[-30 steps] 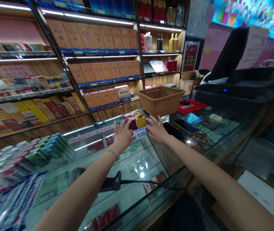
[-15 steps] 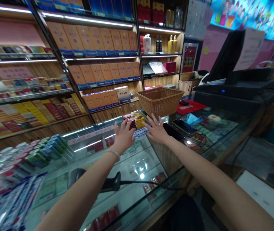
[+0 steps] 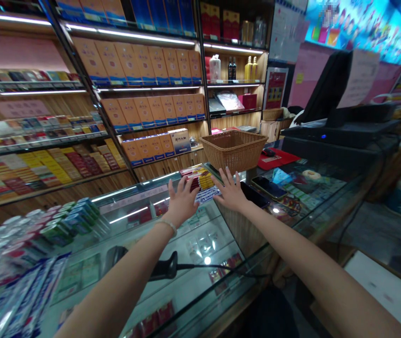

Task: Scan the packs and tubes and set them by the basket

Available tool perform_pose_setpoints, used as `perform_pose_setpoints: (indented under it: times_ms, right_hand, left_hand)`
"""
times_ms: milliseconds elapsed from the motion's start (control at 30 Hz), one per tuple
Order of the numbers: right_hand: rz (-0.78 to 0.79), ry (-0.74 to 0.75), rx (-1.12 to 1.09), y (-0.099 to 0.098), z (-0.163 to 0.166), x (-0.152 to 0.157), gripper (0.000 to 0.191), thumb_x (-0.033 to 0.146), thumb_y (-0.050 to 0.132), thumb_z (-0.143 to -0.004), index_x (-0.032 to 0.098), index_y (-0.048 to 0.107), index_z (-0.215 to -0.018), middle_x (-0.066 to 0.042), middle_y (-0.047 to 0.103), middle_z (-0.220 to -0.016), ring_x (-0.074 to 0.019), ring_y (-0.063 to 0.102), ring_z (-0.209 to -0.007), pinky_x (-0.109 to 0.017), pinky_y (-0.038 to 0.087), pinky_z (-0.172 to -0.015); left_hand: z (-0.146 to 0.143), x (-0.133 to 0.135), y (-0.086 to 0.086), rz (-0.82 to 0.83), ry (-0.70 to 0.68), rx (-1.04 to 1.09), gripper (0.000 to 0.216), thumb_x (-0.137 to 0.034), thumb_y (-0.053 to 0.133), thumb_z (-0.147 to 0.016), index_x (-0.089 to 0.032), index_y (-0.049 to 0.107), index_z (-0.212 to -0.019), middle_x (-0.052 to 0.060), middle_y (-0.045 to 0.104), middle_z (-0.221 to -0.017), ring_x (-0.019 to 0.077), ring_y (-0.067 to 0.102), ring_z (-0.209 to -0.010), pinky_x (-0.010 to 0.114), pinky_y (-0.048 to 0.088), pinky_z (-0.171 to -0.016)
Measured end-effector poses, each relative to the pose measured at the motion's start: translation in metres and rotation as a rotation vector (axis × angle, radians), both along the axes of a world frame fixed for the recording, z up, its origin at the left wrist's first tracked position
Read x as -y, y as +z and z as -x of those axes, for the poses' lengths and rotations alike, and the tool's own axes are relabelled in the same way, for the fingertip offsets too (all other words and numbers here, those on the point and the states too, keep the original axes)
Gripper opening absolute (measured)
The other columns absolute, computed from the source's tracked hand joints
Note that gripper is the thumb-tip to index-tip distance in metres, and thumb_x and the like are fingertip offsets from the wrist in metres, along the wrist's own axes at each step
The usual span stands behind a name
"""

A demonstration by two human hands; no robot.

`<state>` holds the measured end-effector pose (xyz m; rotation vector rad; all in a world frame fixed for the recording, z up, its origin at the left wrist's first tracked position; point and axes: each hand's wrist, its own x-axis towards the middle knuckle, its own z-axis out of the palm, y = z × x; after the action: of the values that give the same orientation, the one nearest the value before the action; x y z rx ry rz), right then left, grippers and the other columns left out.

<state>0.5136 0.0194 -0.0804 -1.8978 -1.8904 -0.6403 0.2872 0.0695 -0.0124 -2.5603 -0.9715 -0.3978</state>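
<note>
A stack of red, yellow and blue-white cartons (image 3: 203, 184) lies on the glass counter (image 3: 193, 244) in front of a wicker basket (image 3: 234, 149). My left hand (image 3: 181, 201) is at the stack's left side with its fingers spread. My right hand (image 3: 230, 190) is at the stack's right side, fingers also spread and lifted. Both hands are open and flank the cartons. A bracelet sits on my left wrist.
A black barcode scanner (image 3: 161, 268) with its cable lies on the glass near me. Phones (image 3: 269, 187) rest right of the stack. A till and monitor (image 3: 341, 112) stand at the right. Shelves of boxed goods (image 3: 144, 94) fill the back wall. Small packs (image 3: 70, 218) line the counter's left.
Both hands have opened wider and their fingers have lifted off the carton stack. The stack stays in place.
</note>
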Motion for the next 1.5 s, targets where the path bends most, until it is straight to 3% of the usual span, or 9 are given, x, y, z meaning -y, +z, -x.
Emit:
perform_pose_setpoints:
  times_ms: [300, 533, 900, 1200, 1500]
  right_hand:
    - [0.009, -0.001, 0.01, 0.009, -0.005, 0.008, 0.088, 0.059, 0.059, -0.097, 0.03, 0.017, -0.169, -0.017, 0.005, -0.178, -0.04, 0.0, -0.163, -0.07, -0.003, -0.125]
    - [-0.012, 0.008, 0.022, 0.018, 0.001, 0.017, 0.085, 0.059, 0.06, -0.097, 0.03, 0.023, -0.168, -0.016, 0.011, -0.177, -0.0386, 0.005, -0.163, -0.07, -0.001, -0.125]
    - [-0.064, -0.003, 0.005, 0.037, 0.017, 0.031, 0.08, 0.057, 0.058, -0.098, 0.03, 0.028, -0.167, -0.014, 0.014, -0.177, -0.0367, 0.007, -0.163, -0.069, -0.002, -0.125]
    - [-0.116, -0.025, -0.014, 0.054, 0.047, 0.037, 0.078, 0.058, 0.055, -0.1, 0.028, 0.028, -0.167, -0.016, 0.016, -0.177, -0.0357, 0.01, -0.163, -0.068, -0.002, -0.126]
    - [-0.161, 0.016, -0.001, 0.062, 0.1, 0.024, 0.081, 0.06, 0.056, -0.098, 0.029, 0.026, -0.167, -0.014, 0.018, -0.177, -0.0367, 0.011, -0.162, -0.066, -0.001, -0.126]
  left_hand:
    - [0.005, 0.002, 0.006, -0.003, 0.01, -0.002, 0.062, -0.044, 0.073, -0.087, -0.026, 0.062, -0.146, 0.017, 0.039, -0.168, 0.0417, 0.027, -0.158, 0.075, 0.005, -0.125]
    - [0.01, 0.005, 0.009, -0.022, -0.021, 0.026, 0.072, -0.049, 0.07, -0.089, -0.026, 0.053, -0.155, 0.016, 0.031, -0.172, 0.0418, 0.017, -0.161, 0.077, 0.002, -0.124]
    - [0.029, 0.02, 0.025, -0.044, -0.02, 0.083, 0.068, -0.051, 0.065, -0.092, -0.026, 0.053, -0.154, 0.014, 0.033, -0.171, 0.041, 0.02, -0.161, 0.077, 0.003, -0.125]
    - [0.062, 0.025, 0.038, -0.086, 0.035, 0.16, 0.064, -0.053, 0.06, -0.095, -0.03, 0.053, -0.154, 0.013, 0.037, -0.17, 0.0409, 0.023, -0.16, 0.075, 0.001, -0.125]
    - [0.122, 0.03, 0.05, -0.134, 0.12, 0.21, 0.06, -0.052, 0.059, -0.096, -0.029, 0.057, -0.151, 0.012, 0.035, -0.171, 0.0404, 0.023, -0.16, 0.074, 0.001, -0.126]
